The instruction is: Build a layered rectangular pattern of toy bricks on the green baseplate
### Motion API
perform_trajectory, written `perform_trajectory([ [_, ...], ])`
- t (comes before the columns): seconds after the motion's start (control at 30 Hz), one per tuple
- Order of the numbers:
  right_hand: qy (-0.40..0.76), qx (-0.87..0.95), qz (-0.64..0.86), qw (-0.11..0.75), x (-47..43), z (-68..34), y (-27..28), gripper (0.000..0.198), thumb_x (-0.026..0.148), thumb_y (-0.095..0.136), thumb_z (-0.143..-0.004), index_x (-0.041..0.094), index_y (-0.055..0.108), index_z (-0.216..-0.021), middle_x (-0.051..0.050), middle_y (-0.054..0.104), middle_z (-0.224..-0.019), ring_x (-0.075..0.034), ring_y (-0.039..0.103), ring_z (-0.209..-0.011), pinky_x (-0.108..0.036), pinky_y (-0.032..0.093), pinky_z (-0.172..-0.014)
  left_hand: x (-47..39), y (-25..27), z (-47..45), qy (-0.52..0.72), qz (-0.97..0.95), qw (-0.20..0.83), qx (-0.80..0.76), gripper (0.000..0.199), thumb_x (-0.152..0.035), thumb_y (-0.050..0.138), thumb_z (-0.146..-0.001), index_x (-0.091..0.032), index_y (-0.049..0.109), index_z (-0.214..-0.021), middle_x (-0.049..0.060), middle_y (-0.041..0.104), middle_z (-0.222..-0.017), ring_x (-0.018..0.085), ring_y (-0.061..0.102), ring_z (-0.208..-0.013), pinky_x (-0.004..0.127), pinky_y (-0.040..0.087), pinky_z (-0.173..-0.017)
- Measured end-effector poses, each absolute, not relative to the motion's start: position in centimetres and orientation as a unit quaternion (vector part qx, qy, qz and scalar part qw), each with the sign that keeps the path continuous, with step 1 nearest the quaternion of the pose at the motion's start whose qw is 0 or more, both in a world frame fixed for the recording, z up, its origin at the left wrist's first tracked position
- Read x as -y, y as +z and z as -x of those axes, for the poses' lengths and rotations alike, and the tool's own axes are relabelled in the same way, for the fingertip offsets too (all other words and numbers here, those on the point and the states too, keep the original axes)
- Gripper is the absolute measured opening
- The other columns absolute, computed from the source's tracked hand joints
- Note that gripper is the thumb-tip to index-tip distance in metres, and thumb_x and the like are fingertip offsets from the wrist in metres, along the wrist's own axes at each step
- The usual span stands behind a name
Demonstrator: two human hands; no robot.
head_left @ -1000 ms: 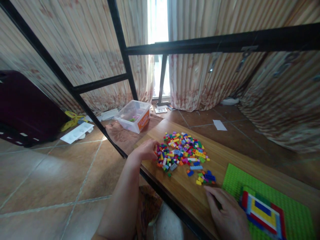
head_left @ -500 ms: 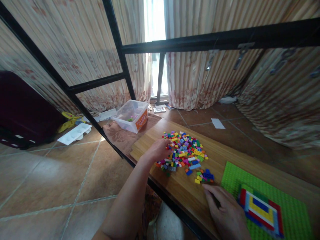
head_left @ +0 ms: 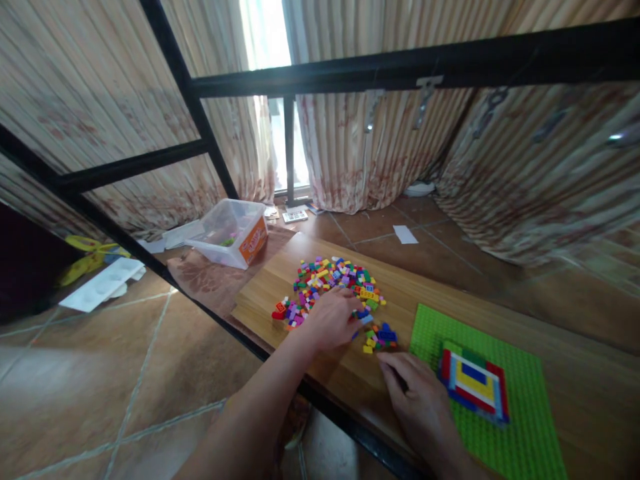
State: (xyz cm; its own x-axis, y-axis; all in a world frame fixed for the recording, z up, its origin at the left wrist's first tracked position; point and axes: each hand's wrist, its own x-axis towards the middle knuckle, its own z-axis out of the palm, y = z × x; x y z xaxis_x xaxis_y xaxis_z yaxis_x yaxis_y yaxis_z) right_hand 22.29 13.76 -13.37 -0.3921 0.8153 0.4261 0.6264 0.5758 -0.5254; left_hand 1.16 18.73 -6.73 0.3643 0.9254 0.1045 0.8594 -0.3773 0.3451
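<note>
A heap of small coloured toy bricks [head_left: 345, 270] is spread on the wooden board. My left hand [head_left: 337, 317] is over the heap's near right side, its fingers apart and bent down among the bricks. Closer to me lies a small cluster of blue, yellow, green and orange bricks [head_left: 383, 335]. Just in front of that cluster my right hand [head_left: 415, 387] rests with curled fingers; whatever they may hold is hidden. A green baseplate [head_left: 530, 393] lies right of it, bearing a layered rectangular brick build [head_left: 475, 381] in red, white, yellow and blue.
A clear plastic tub [head_left: 233, 230] with an orange label stands beyond the board's [head_left: 260, 293] left end. Black metal bars [head_left: 350, 75] cross in front of the curtains [head_left: 370, 153]. White paper [head_left: 405, 234] and a white tray [head_left: 103, 283] lie on the tiled floor.
My left hand has moved right across the heap, from its left side to its near right side. My right hand stays by the small cluster. The view has turned right.
</note>
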Motion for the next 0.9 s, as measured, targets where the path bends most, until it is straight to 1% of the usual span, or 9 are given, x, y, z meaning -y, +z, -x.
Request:
perform_trajectory([
  [0.07, 0.148, 0.821, 0.437, 0.337, -13.7, -22.2, -13.3, 0.016, 0.023, 0.051, -0.095, 0.023, 0.067, -0.096, -0.002, 0.073, -0.092, -0.018, 0.066, -0.085, -0.033, 0.049, -0.078, -18.6, -6.9, -2.4, 0.112, -0.822, 0.09, -0.551, 0.015, -0.026, 0.057, -0.085, -0.018, 0.069, -0.088, 0.008, 0.067, -0.094, 0.023, 0.061, -0.092, 0.037, 0.049, -0.088],
  [0.13, 0.154, 0.82, 0.436, 0.338, -13.7, -22.1, -13.1, 0.017, 0.021, 0.05, -0.095, 0.023, 0.067, -0.094, -0.003, 0.072, -0.09, -0.018, 0.065, -0.084, -0.033, 0.048, -0.078, -18.4, -7.1, -3.2, 0.094, -0.814, 0.066, -0.569, 0.015, -0.026, 0.057, -0.084, -0.017, 0.068, -0.087, 0.01, 0.066, -0.095, 0.025, 0.06, -0.092, 0.039, 0.049, -0.087],
  [0.27, 0.156, 0.815, 0.441, 0.341, -13.5, -21.7, -12.5, 0.019, 0.02, 0.048, -0.095, 0.022, 0.067, -0.093, -0.003, 0.071, -0.087, -0.018, 0.063, -0.081, -0.034, 0.046, -0.077, -18.2, -7.2, -3.9, 0.092, -0.796, 0.042, -0.597, 0.014, -0.025, 0.057, -0.084, -0.017, 0.067, -0.087, 0.011, 0.066, -0.099, 0.026, 0.06, -0.095, 0.039, 0.049, -0.088],
  [0.4, 0.149, 0.812, 0.455, 0.333, -13.6, -21.4, -11.8, 0.02, 0.019, 0.049, -0.095, 0.021, 0.067, -0.087, -0.003, 0.07, -0.082, -0.017, 0.062, -0.081, -0.032, 0.044, -0.077, -18.2, -7.1, -4.1, 0.076, -0.779, 0.009, -0.622, 0.011, -0.022, 0.057, -0.083, -0.017, 0.067, -0.081, 0.011, 0.066, -0.094, 0.027, 0.06, -0.095, 0.039, 0.049, -0.084],
  [0.6, 0.141, 0.821, 0.465, 0.299, -13.8, -21.4, -11.1, 0.02, 0.017, 0.05, -0.094, 0.021, 0.067, -0.085, -0.003, 0.07, -0.081, -0.016, 0.061, -0.079, -0.031, 0.043, -0.074, -18.7, -7.2, -4.1, 0.082, -0.808, 0.001, -0.583, 0.014, -0.017, 0.054, -0.082, -0.017, 0.063, -0.071, 0.012, 0.065, -0.089, 0.027, 0.06, -0.085, 0.043, 0.051, -0.08],
  [0.67, 0.147, 0.819, 0.46, 0.309, -13.7, -21.5, -10.8, 0.02, 0.016, 0.05, -0.093, 0.021, 0.068, -0.085, -0.003, 0.07, -0.082, -0.016, 0.062, -0.08, -0.03, 0.045, -0.075, -18.7, -7.1, -4.2, 0.098, -0.816, 0.001, -0.57, 0.013, -0.015, 0.054, -0.081, -0.017, 0.062, -0.071, 0.011, 0.065, -0.087, 0.027, 0.06, -0.085, 0.043, 0.051, -0.08],
  [0.77, 0.15, 0.8, 0.464, 0.35, -13.3, -21.9, -10.0, 0.02, 0.015, 0.049, -0.094, 0.02, 0.068, -0.09, -0.003, 0.071, -0.084, -0.016, 0.063, -0.082, -0.03, 0.047, -0.076, -18.3, -6.8, -4.6, 0.146, -0.823, 0.016, -0.549, 0.01, -0.017, 0.053, -0.084, -0.018, 0.06, -0.077, 0.009, 0.063, -0.089, 0.025, 0.059, -0.087, 0.041, 0.051, -0.081],
  [0.9, 0.151, 0.737, 0.5, 0.429, -12.7, -23.2, -8.6, 0.019, 0.021, 0.05, -0.095, 0.02, 0.067, -0.105, -0.005, 0.072, -0.095, -0.016, 0.065, -0.088, -0.032, 0.051, -0.082, -17.2, -6.5, -5.9, 0.19, -0.825, 0.087, -0.525, 0.009, -0.02, 0.049, -0.09, -0.018, 0.057, -0.092, 0.006, 0.063, -0.094, 0.021, 0.062, -0.088, 0.034, 0.051, -0.079],
])
